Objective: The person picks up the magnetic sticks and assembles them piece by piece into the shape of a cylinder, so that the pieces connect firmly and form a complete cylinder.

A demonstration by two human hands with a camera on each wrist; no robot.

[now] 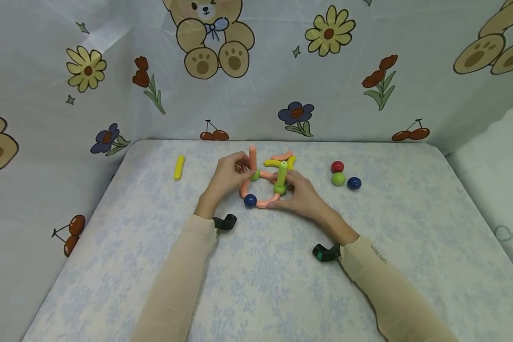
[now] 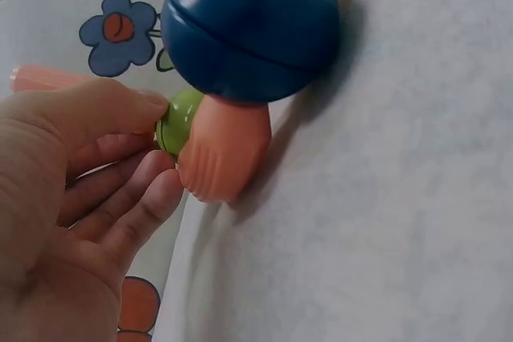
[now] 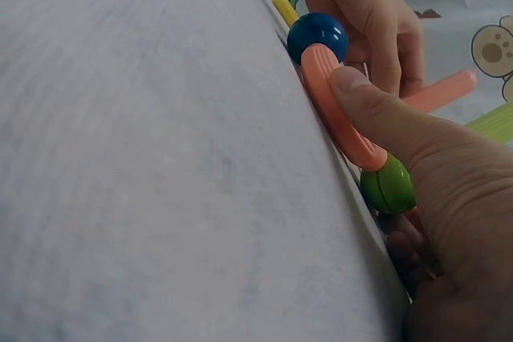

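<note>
A ring of curved pink rods [image 1: 262, 204] joined by balls lies on the table, a blue ball [image 1: 250, 201] at its front left. An upright pink rod [image 1: 252, 157] rises from a green ball [image 1: 255, 175] at the back left. At the right, a green rod [image 1: 282, 174] stands on another green ball [image 1: 280, 189]. My left hand [image 1: 232, 175] pinches the back green ball between thumb and fingers. My right hand [image 1: 301, 194] grips the ring's right side, its thumb [image 3: 353, 82] on the front curved rod and its other fingers partly hidden behind the ball.
Behind the ring lie yellow curved rods [image 1: 272, 163] and a pink curved rod [image 1: 282, 156]. A straight yellow rod [image 1: 179, 167] lies to the left. Red [image 1: 337, 166], green [image 1: 338, 179] and blue [image 1: 354, 183] balls sit at the right. A patterned cloth [image 1: 256, 104] hangs behind the table.
</note>
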